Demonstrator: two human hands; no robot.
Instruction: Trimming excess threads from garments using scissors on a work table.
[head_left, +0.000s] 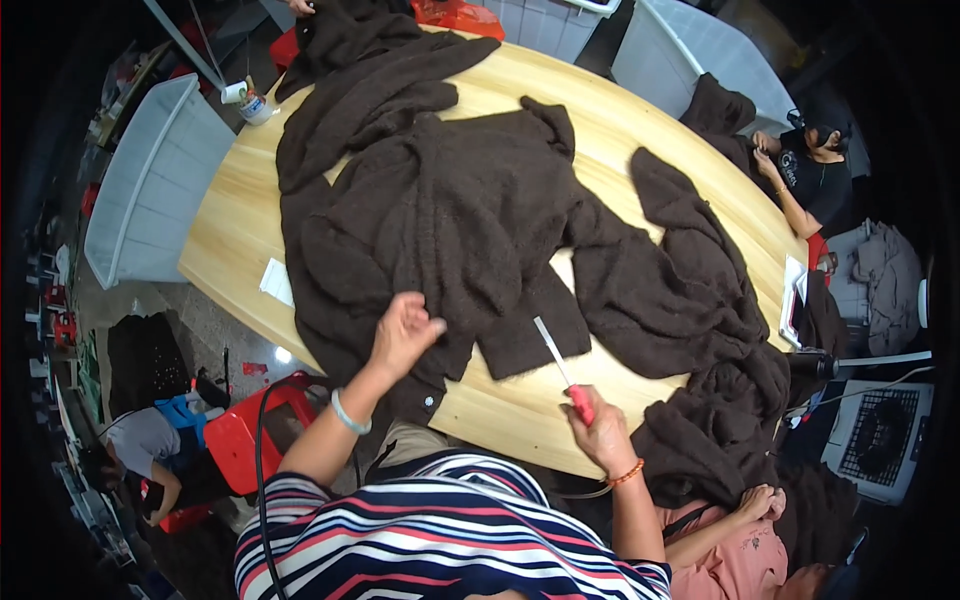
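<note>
My right hand [602, 432] is closed around the red handle of a tool with a long, narrow metal blade [553, 352]. The blade points up and left over the hem of a dark brown knitted garment [470, 220] spread on the table. My left hand [406, 330] is over the lower part of this garment, its fingers loosely curled and the thumb apart, with nothing visible in them. A small pale round spot [429, 402] shows on the brown fabric below my left wrist.
More brown knitwear [690, 260] lies along the right of the wooden table [235, 215]. Grey-white bins [140, 180] stand around it. One co-worker's hands [762, 502] are close to my right; another person [815, 175] sits at the far right. A red stool [240, 440] stands left.
</note>
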